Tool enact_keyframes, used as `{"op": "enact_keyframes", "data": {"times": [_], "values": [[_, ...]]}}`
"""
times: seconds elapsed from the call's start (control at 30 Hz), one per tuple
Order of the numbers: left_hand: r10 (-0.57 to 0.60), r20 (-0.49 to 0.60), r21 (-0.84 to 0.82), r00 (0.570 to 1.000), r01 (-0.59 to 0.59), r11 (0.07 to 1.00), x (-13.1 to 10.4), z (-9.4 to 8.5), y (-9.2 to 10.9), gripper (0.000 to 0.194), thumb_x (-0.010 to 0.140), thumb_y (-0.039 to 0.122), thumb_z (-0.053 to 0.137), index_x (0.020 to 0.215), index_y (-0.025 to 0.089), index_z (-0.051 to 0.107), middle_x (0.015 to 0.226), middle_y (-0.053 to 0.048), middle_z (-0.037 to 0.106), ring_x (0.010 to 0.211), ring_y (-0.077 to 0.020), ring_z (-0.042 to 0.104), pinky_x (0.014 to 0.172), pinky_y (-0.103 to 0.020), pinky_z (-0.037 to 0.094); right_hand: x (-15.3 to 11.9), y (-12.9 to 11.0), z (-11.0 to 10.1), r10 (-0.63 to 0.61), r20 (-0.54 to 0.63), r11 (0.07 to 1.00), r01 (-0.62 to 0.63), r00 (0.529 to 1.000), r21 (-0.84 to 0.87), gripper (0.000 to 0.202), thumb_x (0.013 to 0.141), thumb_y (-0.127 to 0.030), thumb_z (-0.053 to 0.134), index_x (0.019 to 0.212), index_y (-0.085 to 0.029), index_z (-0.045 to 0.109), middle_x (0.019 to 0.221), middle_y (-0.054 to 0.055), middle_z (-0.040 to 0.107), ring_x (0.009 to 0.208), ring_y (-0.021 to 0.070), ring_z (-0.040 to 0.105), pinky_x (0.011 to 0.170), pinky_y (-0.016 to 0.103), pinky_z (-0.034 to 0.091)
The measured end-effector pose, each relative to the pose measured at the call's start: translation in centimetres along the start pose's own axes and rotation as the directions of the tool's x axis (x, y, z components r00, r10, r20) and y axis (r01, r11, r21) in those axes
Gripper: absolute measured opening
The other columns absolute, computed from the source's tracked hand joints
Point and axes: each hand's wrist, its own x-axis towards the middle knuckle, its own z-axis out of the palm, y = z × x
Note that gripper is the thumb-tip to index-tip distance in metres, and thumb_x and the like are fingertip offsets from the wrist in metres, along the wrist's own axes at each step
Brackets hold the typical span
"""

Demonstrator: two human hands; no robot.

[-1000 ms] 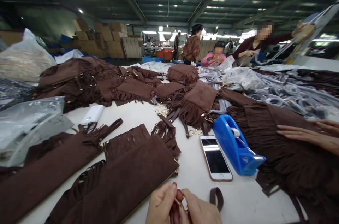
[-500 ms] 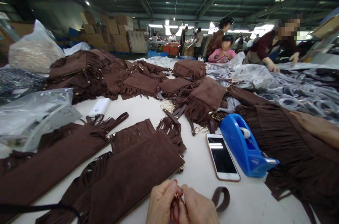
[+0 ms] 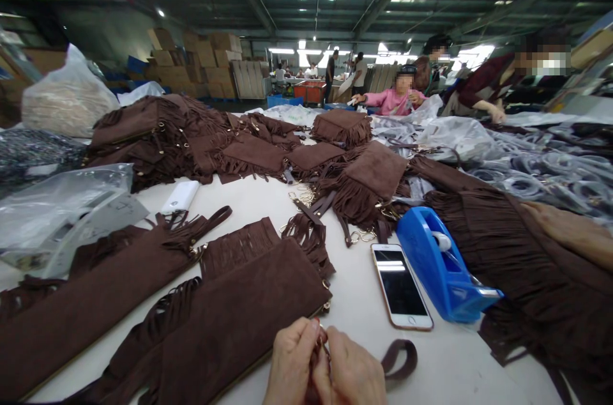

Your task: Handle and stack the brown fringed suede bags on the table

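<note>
At the near edge of the table my left hand and my right hand meet with their fingertips pinched together. Between them shows a bit of a small gold-coloured metal clasp, mostly covered by the fingers. A dark brown wrist strap loops out from beside my right hand; its joined end is hidden. Just left of my hands lies a brown suede fringed bag, with gold hardware at its right corner. Another fringed bag lies further left.
A phone and a blue tape dispenser lie right of my hands. Fringed bags are heaped across the back. Another person's hand rests on brown fringe at right. A white device and plastic bags are at left.
My hands stay pinched together and have shifted very slightly. Across the table, the co-worker in pink has reached an arm out to the left, and the others behind have moved.
</note>
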Motion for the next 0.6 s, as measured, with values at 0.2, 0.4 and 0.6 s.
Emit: {"op": "enact_keyframes", "data": {"times": [0.2, 0.4, 0.6], "values": [[0.037, 0.018, 0.073, 0.999, -0.038, 0.997, 0.5, 0.8, -0.2, 0.048, 0.068, 0.062, 0.050, 0.057, 0.015, 0.051, 0.054, 0.002, 0.044, 0.054, -0.0113, 0.038, 0.050, -0.023, 0.030, 0.1, 0.8, 0.2, -0.010, 0.001, 1.000, 0.010, 1.000, -0.018, 0.013, 0.083, -0.018, 0.032, 0.084, -0.020, 0.045, 0.056, -0.003, 0.054, 0.046, 0.0148, 0.055, 0.047, 0.026, 0.035], [0.257, 0.064, 0.487, 0.964, -0.255, 0.835, 1.6, 0.6, 2.5, 0.040, 0.083, 0.047, 0.031, 0.067, 0.018, 0.053, 0.063, -0.002, 0.052, 0.059, -0.0152, 0.048, 0.060, -0.027, 0.036, 0.4, 2.4, -0.9, 0.104, 0.001, 0.994, -0.104, 0.995, -0.036, 0.021, 0.086, -0.019, 0.025, 0.082, -0.021, 0.046, 0.054, -0.003, 0.055, 0.045, 0.0156, 0.056, 0.046, 0.028, 0.033], [0.476, 0.069, 0.943, 0.877, -0.213, 0.255, 4.0, 1.9, 3.5, 0.014, 0.082, 0.027, 0.048, 0.075, 0.017, 0.055, 0.081, -0.005, 0.057, 0.081, -0.0227, 0.051, 0.071, -0.034, 0.035, 1.4, 3.9, -1.8, 0.132, 0.017, 0.991, -0.131, 0.991, -0.039, 0.023, 0.088, -0.022, 0.024, 0.077, -0.022, 0.045, 0.051, -0.004, 0.054, 0.042, 0.0157, 0.055, 0.043, 0.028, 0.030]]}}
